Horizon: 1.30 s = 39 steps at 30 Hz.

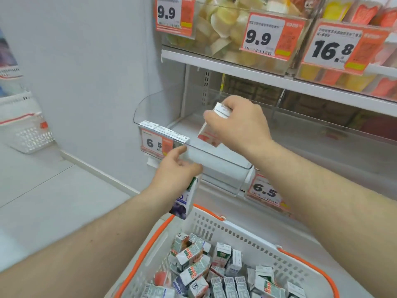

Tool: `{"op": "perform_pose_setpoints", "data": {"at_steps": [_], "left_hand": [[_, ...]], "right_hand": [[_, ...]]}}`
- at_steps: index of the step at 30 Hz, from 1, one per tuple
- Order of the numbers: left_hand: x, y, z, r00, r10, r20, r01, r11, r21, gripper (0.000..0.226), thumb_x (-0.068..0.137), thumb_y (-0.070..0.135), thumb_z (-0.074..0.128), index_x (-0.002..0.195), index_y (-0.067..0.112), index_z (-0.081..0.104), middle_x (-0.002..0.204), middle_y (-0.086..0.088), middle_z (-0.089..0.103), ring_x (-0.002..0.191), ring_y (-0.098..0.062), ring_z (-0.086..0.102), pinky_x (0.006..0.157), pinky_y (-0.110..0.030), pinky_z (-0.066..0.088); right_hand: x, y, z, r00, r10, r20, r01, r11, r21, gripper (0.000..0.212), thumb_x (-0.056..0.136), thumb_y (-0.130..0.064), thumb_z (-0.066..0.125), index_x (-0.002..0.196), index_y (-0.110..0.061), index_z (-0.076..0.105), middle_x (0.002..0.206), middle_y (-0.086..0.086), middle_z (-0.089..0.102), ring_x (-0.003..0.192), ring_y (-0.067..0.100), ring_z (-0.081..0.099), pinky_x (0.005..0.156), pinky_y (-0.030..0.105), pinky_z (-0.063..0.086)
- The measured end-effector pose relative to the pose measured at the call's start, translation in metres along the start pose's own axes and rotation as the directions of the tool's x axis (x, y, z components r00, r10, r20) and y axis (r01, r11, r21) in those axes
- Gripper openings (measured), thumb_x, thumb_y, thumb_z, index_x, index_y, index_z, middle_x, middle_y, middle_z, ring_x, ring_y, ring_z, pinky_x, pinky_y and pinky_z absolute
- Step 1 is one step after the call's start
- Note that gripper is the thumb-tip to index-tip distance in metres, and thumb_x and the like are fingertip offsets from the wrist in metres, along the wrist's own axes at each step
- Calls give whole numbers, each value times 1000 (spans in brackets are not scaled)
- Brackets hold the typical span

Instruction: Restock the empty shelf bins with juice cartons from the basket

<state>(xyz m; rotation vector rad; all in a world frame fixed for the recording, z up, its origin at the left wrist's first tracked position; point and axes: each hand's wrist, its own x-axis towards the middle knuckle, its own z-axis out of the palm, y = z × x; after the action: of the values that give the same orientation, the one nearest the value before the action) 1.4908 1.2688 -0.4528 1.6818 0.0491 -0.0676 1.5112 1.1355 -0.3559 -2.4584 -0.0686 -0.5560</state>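
Nearest to the camera is a white basket (217, 227) with orange handles, holding a loose pile of small juice cartons (194, 271); they overlap too much to count exactly.

At far left, on the pale tiled floor (43, 201), a second white basket (32, 136) stands beside the plain white wall (86, 61). The left hand (176, 171) is above the near basket's rim. Its fingers are curled around one carton with a blueberry picture (185, 201), which hangs below the palm, and the fingertips are near the front edge of the clear shelf bin (214, 166). Three cartons (164, 130) stand in a row at the front left corner of this bin, just behind a price tag reading 6.5 (154, 143).

The right hand (240, 123) is over the bin and grips one tilted carton with red print (209, 134) from the top, fingers closed on it. A second 6.5 tag (265, 192) is lower right. On the upper shelf (214, 61) are clear bins of packaged goods with three tags: two of 9.9 (257, 37) and one of 16.8 (333, 49).
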Motion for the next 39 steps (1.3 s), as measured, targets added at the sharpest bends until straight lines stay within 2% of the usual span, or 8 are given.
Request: {"op": "perform_pose_setpoints", "data": {"at_steps": [6, 11, 16, 21, 30, 32, 36, 39], "left_hand": [[2, -9, 6, 976, -174, 128, 175, 985, 6, 82, 85, 13, 66, 153, 32, 25, 56, 21, 52, 54, 1, 52, 54, -14, 45], [6, -5, 13, 973, -198, 122, 200, 980, -3, 80, 81, 12, 65, 149, 36, 33, 102, 10, 64, 87, -14, 65, 78, -31, 54], [7, -10, 14, 966, -210, 152, 219, 975, -42, 58, 82, 3, 64, 58, 56, 61, 74, 20, 62, 87, -16, 66, 82, -31, 53], [9, -11, 13, 968, -216, 127, 221, 975, -20, 79, 82, 14, 64, 146, 46, 32, 131, 10, 59, 104, -20, 65, 82, -32, 55], [12, -11, 14, 968, -218, 123, 217, 976, 27, 85, 83, 16, 64, 152, 40, 19, 145, 1, 49, 94, -22, 69, 74, -32, 58], [10, -8, 15, 970, -219, 104, 220, 975, -3, 82, 85, 18, 64, 153, 37, 21, 133, -1, 57, 82, -22, 71, 68, -33, 58], [2, 1, 21, 969, -241, 46, 246, 955, -164, 52, 90, 24, 63, 139, 27, 47, 113, -3, 66, 76, -20, 68, 65, -30, 54], [-4, 6, 33, 963, -261, 64, 269, 931, -246, 24, 93, 28, 60, 116, 21, 61, 96, -5, 68, 75, -21, 62, 66, -30, 50]], "right_hand": [[50, 32, 61, 922, 263, 283, -203, 953, -224, 31, 73, -44, 62, 83, -15, 65, 81, 6, 71, 68, 28, 70, 63, 30, 54], [47, 46, 77, 739, 375, 560, -428, 903, -41, 31, 80, -40, 74, 84, -13, 62, 84, 5, 68, 61, 24, 59, 60, 29, 48], [49, 52, 76, 583, 377, 720, -587, 807, 53, 31, 92, -48, 57, 78, -21, 65, 69, -2, 69, 64, 17, 58, 64, 26, 46], [49, 59, 82, 516, 368, 773, -721, 675, 159, 39, 84, -28, 51, 112, -3, 60, 98, 22, 73, 85, 38, 73, 88, 42, 56], [54, 58, 80, 455, 310, 835, -662, 744, 84, 35, 96, -26, 46, 116, -4, 63, 116, 11, 68, 95, 29, 69, 80, 37, 53], [50, 45, 70, 519, 352, 779, -509, 859, -48, 33, 98, -31, 47, 114, -10, 66, 113, 6, 67, 85, 24, 65, 73, 33, 48], [30, 29, 46, 964, 136, 231, -124, 990, -66, 22, 87, -20, 54, 106, -19, 66, 110, 1, 67, 96, 23, 62, 83, 32, 52], [-18, 22, 6, 999, -39, 14, 37, 993, 115, 21, 83, -12, 53, 87, -29, 64, 84, -14, 64, 77, 4, 56, 73, 21, 45]]}}
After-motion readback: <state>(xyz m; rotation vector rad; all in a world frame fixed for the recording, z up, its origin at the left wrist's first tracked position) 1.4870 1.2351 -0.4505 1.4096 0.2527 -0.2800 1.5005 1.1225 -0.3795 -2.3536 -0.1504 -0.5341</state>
